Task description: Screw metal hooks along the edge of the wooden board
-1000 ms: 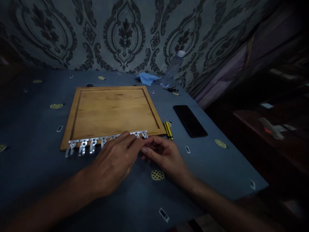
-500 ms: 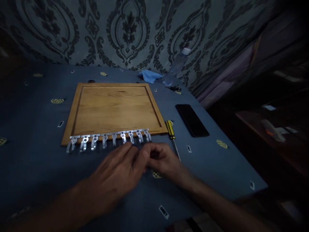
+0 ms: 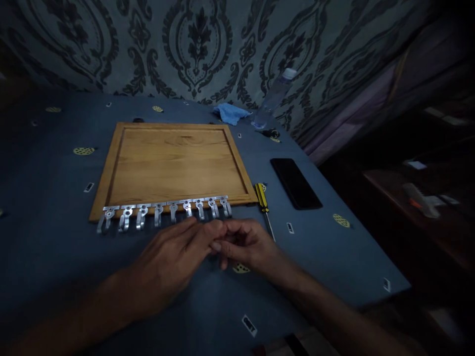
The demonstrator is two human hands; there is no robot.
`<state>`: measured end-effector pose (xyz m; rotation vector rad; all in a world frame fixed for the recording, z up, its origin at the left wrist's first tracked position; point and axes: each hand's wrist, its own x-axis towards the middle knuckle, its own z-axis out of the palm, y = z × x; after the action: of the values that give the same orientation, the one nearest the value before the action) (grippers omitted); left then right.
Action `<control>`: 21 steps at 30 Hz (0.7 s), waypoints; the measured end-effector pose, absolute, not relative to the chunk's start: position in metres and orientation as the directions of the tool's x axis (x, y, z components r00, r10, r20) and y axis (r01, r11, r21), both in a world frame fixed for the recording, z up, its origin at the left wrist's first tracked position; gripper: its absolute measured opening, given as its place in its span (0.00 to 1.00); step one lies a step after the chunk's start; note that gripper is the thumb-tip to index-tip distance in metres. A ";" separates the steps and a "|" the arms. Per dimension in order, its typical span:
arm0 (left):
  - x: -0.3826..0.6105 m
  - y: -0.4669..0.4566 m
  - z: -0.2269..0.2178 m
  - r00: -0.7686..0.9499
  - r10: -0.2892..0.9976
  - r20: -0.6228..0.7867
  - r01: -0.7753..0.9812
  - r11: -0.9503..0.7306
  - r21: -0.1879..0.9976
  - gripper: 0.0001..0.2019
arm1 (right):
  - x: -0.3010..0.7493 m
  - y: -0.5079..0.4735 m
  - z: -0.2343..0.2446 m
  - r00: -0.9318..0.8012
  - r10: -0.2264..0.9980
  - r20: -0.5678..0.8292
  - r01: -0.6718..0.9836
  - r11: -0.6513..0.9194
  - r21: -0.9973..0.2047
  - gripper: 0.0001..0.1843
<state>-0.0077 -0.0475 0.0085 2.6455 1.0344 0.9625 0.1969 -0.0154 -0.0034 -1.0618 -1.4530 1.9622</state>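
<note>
My left hand (image 3: 174,259) and my right hand (image 3: 247,244) meet fingertip to fingertip on the blue patterned cloth (image 3: 55,247), just in front of a metal hook rail (image 3: 163,210). Both hands have their fingers curled and pinched together; whatever they pinch is too small and dark to name. The rail carries several silver hooks and lies along the near edge of a square wooden board (image 3: 170,163). A yellow and black screwdriver (image 3: 264,201) lies right of the board, close to my right hand.
A black phone (image 3: 295,183) lies right of the screwdriver. At the back are a blue rag (image 3: 230,112), a clear plastic bottle (image 3: 274,96) and a small dark item (image 3: 270,133). The table edge drops off on the right to a dark floor.
Both hands have pulled back from the rail's right end toward me, uncovering all the hooks and the screwdriver. Their fingertips stay together.
</note>
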 end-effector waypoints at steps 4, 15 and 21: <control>-0.007 -0.046 0.012 0.536 0.696 0.478 0.544 -0.717 0.434 0.12 | 0.196 -0.017 -0.001 -0.529 0.809 -0.256 0.065 -0.263 -0.963 0.17; 0.003 -0.036 0.014 0.431 0.797 0.423 0.490 -0.600 0.632 0.20 | 0.204 -0.022 0.011 -0.444 0.814 0.375 0.315 0.533 -0.785 0.02; 0.010 -0.033 0.017 0.398 0.826 0.398 0.499 -0.559 0.662 0.23 | 0.212 -0.016 0.022 -0.397 0.829 0.394 0.373 0.538 -0.756 0.03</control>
<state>0.0098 -0.0334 0.0167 2.2202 1.1352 0.9993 0.2119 -0.0161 0.0221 -0.9732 -1.9899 0.7358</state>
